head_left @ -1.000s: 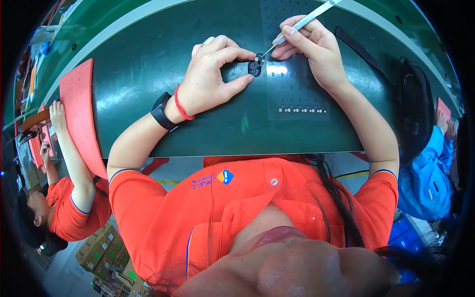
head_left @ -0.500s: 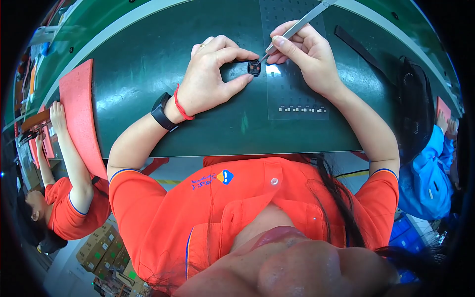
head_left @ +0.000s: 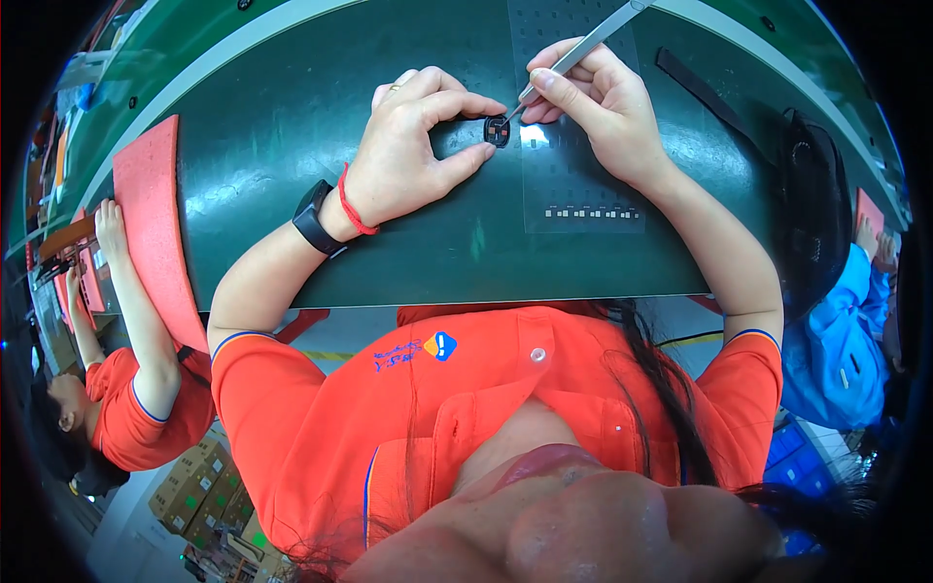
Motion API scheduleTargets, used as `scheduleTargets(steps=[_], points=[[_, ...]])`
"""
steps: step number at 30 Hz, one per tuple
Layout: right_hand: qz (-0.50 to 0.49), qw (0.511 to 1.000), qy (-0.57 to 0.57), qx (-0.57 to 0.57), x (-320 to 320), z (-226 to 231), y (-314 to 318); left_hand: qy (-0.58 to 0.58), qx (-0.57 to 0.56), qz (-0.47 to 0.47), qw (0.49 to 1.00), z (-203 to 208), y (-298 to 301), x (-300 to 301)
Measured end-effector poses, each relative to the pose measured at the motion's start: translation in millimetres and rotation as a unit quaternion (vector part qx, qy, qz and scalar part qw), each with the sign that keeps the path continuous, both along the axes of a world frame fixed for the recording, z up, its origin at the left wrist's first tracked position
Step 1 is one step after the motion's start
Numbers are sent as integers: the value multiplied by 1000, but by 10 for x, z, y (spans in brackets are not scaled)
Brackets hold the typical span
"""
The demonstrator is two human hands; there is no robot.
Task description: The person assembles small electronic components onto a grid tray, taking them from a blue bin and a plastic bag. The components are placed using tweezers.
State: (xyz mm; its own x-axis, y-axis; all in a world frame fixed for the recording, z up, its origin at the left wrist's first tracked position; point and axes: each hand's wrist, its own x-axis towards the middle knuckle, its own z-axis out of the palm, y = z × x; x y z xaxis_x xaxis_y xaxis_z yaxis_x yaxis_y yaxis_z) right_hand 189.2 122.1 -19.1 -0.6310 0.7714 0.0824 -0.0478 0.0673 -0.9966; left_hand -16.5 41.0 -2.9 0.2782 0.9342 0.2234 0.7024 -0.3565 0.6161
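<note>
The head view shows the left grip over the green bench, pinching a small black housing at its edges between thumb and index fingertip. The housing sits left of the clear sheet, its open side up, with small copper-coloured patches inside; whether it also touches the bench cannot be told. The right grip pinches silver tweezers between thumb and fingers, slanting down to the left so that the thin tips reach the housing; whether these tips are parted is too small to tell. Under the right grip, the sheet bears rows of small dark marks and, near its close edge, a line of pale squares. A black smartwatch and a red cord bracelet circle the left wrist. To the right lie a dark strap and a black case; at left is a salmon-red mat, with an orange-shirted co-worker beside it. Another co-worker, in blue, is at far right.
</note>
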Motion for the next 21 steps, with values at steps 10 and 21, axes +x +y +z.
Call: scheduleTargets(steps=[10,21], points=[[-3,1000,-3,8,5,10,-4,11,1,-3,1000,14,1,4],[8,1000,-8,-21,19,-15,-21,13,9,-11,1000,3,6,-7]])
